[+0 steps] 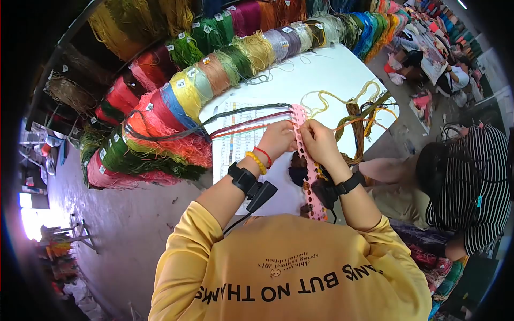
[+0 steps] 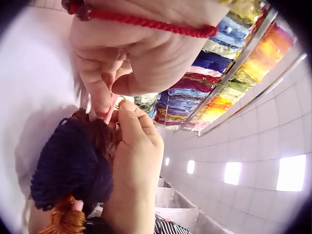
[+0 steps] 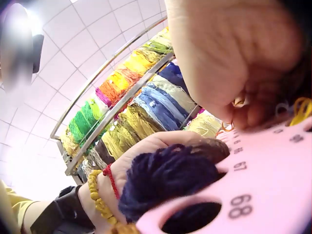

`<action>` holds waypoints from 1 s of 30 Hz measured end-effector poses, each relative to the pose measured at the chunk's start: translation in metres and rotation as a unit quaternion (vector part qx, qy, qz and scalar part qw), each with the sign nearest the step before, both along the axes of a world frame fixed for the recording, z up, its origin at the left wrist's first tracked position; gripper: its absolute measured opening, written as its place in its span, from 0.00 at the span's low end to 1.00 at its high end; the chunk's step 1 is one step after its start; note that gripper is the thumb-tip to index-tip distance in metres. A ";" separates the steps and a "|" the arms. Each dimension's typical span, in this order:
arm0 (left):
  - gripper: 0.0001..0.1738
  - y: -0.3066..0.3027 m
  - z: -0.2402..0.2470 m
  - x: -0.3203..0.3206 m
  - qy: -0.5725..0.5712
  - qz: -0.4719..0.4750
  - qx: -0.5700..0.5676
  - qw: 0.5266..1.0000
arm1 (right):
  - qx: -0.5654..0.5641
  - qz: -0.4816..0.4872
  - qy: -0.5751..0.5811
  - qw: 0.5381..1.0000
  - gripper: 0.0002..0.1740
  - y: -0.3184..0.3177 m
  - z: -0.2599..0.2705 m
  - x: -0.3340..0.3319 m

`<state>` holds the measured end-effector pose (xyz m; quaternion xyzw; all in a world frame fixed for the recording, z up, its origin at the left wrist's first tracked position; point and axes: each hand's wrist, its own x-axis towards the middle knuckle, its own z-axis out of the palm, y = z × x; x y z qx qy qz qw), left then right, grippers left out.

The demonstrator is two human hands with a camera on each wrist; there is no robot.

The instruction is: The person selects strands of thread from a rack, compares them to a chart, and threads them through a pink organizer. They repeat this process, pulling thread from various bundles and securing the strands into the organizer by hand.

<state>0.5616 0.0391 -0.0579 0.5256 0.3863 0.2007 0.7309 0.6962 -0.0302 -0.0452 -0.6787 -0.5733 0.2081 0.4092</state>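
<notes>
A long pink thread holder [image 1: 316,206], punched with holes and printed with numbers, runs from the white table toward the yellow top. My left hand [image 1: 280,138] grips its left edge, with the fingers partly behind it in the left wrist view. On the other edge, my right hand [image 1: 319,140] pinches a thin orange thread [image 3: 225,127] close to the numbered holes. Navy thread [image 2: 73,165] is looped in a thick bundle through a hole nearer my body, beside brown thread [image 2: 100,134]. Dark grey and red strands [image 1: 249,122] stretch left from the holder's far end.
A printed colour chart [image 1: 235,144] lies under the strands. Green, brown and yellow skeins [image 1: 356,125] spread over the table's right side. Racks of labelled yarn [image 1: 214,72] line the back and left. A person in a striped shirt [image 1: 474,182] is at the right.
</notes>
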 end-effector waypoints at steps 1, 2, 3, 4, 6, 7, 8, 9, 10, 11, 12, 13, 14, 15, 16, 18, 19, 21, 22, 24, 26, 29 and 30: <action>0.11 0.000 0.001 0.000 -0.001 -0.002 0.010 1.000 | 0.008 0.005 -0.015 1.000 0.07 0.001 -0.002 0.001; 0.12 0.000 0.001 -0.001 -0.003 -0.005 0.021 1.000 | 0.016 0.011 -0.030 0.999 0.07 0.002 -0.003 0.001; 0.12 0.000 0.000 -0.001 0.001 -0.003 0.027 1.000 | 0.024 0.016 -0.045 0.999 0.07 0.003 -0.005 0.001; 0.12 0.000 -0.002 -0.001 0.004 -0.002 0.034 0.999 | 0.028 0.022 -0.052 0.998 0.07 0.003 -0.005 0.001; 0.11 0.001 -0.003 0.000 0.015 -0.001 0.045 0.999 | 0.037 0.033 -0.066 0.997 0.07 0.003 -0.003 0.001; 0.11 0.000 0.000 0.000 0.022 0.000 0.051 0.998 | 0.038 0.031 -0.081 0.996 0.08 0.002 -0.003 0.000; 0.11 0.000 0.001 0.000 0.030 0.001 0.056 0.998 | 0.039 0.029 -0.095 0.994 0.08 0.002 -0.004 -0.003; 0.10 -0.001 0.000 0.000 0.030 0.001 0.058 0.998 | 0.041 0.026 -0.110 0.993 0.08 0.002 -0.004 -0.004; 0.10 -0.001 0.000 0.000 0.030 0.001 0.061 0.998 | 0.039 0.027 -0.107 0.993 0.09 0.002 -0.004 -0.004; 0.10 0.000 -0.001 0.000 0.030 0.001 0.063 0.998 | 0.037 0.028 -0.105 0.993 0.09 0.003 -0.004 -0.004; 0.09 -0.001 0.000 0.000 0.031 0.001 0.062 0.998 | 0.033 0.028 -0.103 0.994 0.09 0.002 -0.003 -0.003; 0.08 -0.002 0.002 0.000 0.033 0.003 0.061 0.998 | 0.025 0.027 -0.099 0.994 0.09 0.002 -0.003 -0.002; 0.08 -0.002 0.002 0.000 0.035 0.005 0.060 0.998 | 0.018 0.027 -0.095 0.995 0.09 0.002 -0.004 -0.001; 0.07 -0.001 0.001 -0.001 0.060 -0.002 0.104 0.993 | 0.011 0.027 -0.091 0.995 0.08 0.002 -0.004 -0.002; 0.06 0.001 0.000 -0.003 0.084 -0.008 0.149 0.985 | -0.010 0.021 -0.061 0.998 0.08 0.002 -0.001 -0.002; 0.05 0.008 -0.001 -0.011 0.128 -0.014 0.192 0.973 | -0.054 0.010 0.000 0.998 0.07 -0.002 0.006 -0.004; 0.05 0.016 0.000 -0.017 0.147 -0.017 0.194 0.970 | -0.043 0.011 -0.002 0.999 0.07 -0.003 0.005 -0.004; 0.05 0.025 0.001 -0.026 0.160 -0.038 0.181 0.970 | -0.018 0.012 -0.008 1.000 0.06 -0.003 -0.001 -0.002; 0.05 0.024 0.003 -0.026 0.150 -0.042 0.159 0.975 | -0.013 0.012 -0.014 1.000 0.06 -0.003 -0.003 -0.002; 0.05 0.023 0.006 -0.026 0.128 -0.047 0.117 0.984 | 0.001 0.012 -0.027 1.000 0.06 -0.002 -0.005 -0.002; 0.07 0.023 0.004 -0.026 0.148 -0.059 0.142 0.977 | 0.002 0.011 -0.026 1.000 0.05 -0.002 -0.006 -0.002; 0.09 0.018 0.008 -0.021 0.187 -0.065 0.210 0.958 | 0.002 0.009 -0.028 1.000 0.06 -0.002 -0.007 -0.002; 0.10 0.016 0.009 -0.019 0.201 -0.067 0.238 0.948 | 0.002 0.007 -0.030 1.000 0.06 -0.002 -0.007 -0.002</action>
